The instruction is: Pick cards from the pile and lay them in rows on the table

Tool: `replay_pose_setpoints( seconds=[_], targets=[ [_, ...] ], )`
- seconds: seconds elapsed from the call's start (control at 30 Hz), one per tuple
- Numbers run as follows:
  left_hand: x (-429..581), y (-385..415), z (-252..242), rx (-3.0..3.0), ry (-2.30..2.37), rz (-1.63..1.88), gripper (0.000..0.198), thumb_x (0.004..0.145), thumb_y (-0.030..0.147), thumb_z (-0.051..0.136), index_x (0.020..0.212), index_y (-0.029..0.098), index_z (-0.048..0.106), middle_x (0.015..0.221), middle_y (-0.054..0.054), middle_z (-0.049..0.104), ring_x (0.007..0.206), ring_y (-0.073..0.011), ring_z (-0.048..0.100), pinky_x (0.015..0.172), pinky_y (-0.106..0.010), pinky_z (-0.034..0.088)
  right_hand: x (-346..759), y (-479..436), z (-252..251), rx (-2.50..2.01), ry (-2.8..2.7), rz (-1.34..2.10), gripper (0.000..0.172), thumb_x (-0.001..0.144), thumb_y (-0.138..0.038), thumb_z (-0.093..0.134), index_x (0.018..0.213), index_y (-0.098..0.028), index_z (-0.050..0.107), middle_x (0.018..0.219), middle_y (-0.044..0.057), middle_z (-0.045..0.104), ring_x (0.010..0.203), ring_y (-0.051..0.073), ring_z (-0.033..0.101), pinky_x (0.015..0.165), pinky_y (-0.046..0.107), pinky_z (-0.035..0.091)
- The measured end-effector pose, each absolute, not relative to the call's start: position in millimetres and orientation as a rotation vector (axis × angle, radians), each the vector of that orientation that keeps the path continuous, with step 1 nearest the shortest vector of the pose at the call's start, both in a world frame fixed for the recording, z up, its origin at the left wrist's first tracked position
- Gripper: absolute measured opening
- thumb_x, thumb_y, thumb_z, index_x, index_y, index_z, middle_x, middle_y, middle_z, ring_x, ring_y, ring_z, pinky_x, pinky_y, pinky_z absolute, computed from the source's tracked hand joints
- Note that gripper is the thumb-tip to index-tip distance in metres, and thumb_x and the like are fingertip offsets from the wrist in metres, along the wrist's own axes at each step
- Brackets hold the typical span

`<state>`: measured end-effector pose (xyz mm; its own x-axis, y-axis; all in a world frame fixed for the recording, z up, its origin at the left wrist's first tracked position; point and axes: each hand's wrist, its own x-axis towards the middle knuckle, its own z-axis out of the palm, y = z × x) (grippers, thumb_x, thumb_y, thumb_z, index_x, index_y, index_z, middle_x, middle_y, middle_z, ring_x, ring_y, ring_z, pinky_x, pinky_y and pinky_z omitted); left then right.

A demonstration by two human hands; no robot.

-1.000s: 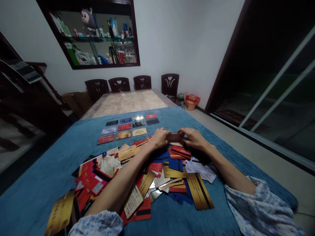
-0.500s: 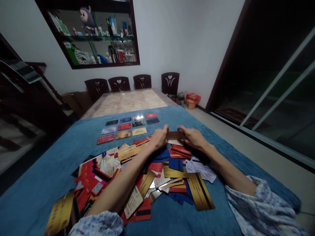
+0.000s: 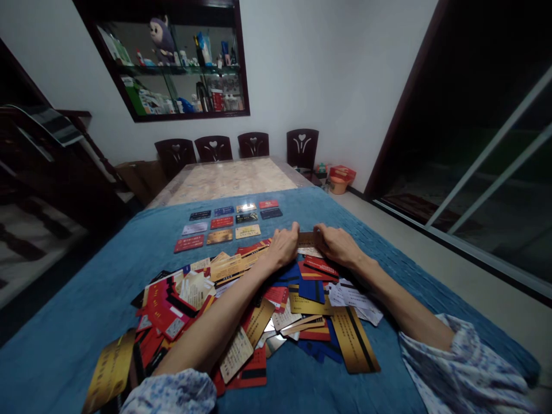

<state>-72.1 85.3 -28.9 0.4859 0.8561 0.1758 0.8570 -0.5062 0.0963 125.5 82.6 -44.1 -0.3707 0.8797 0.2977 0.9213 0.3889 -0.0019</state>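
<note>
A brown-gold card [image 3: 307,239] is pinched by its two short ends between my left hand [image 3: 282,247] and my right hand [image 3: 339,244], just above the far edge of a big loose pile of cards [image 3: 241,310]. The pile holds red, gold, blue, black and white cards and lies on a blue cloth [image 3: 81,287]. Beyond the hands, several cards [image 3: 224,224] lie flat in neat rows on the cloth. Both forearms stretch over the pile, with floral sleeves at the near edge.
Past the cloth the table's bare marbled top [image 3: 228,178] runs to several dark chairs [image 3: 254,144] at the wall. A glass shelf cabinet [image 3: 176,63] hangs above. A red basket [image 3: 342,177] stands on the floor at right, beside a dark sliding door [image 3: 474,161].
Both hands stay on the same card at the pile's far edge; it was lifted slightly and now sits a little lower again. The view has shifted slightly.
</note>
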Motion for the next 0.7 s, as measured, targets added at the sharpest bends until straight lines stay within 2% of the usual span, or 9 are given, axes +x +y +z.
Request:
replay_pose_setpoints(
  seconds=[0.37,0.53,0.7],
  targets=[
    [-71.3,83.7,-20.5,-2.69,-1.719,-0.393,0.032,0.086,0.006,0.043,0.117,0.015,0.042,0.101,-0.015,0.071,0.099,-0.0284,0.067,0.09,-0.039,0.043,127.8,86.6,-49.0,-1.478,-2.358,-0.115,0.044,0.083,-0.015,0.056,0.127,-0.015,0.05,0.11,0.013,0.071,0.099,0.024,0.065,0.083,0.033,0.041],
    [-71.8,85.4,-22.7,-2.687,-1.726,-0.439,0.028,0.087,0.006,0.043,0.114,0.015,0.043,0.103,-0.016,0.069,0.1,-0.0287,0.065,0.091,-0.041,0.043,129.8,87.3,-49.5,-1.369,-2.33,-0.132,0.04,0.081,-0.014,0.053,0.121,-0.016,0.054,0.112,0.013,0.071,0.098,0.023,0.064,0.081,0.032,0.042],
    [-72.7,86.4,-26.4,-2.688,-1.7,-0.456,0.027,0.085,0.008,0.047,0.11,0.017,0.043,0.111,-0.015,0.064,0.109,-0.0283,0.059,0.092,-0.042,0.043,130.2,86.2,-48.0,-1.339,-2.331,-0.215,0.036,0.081,-0.014,0.052,0.117,-0.017,0.057,0.11,0.012,0.07,0.098,0.023,0.062,0.079,0.031,0.04]
  ],
)
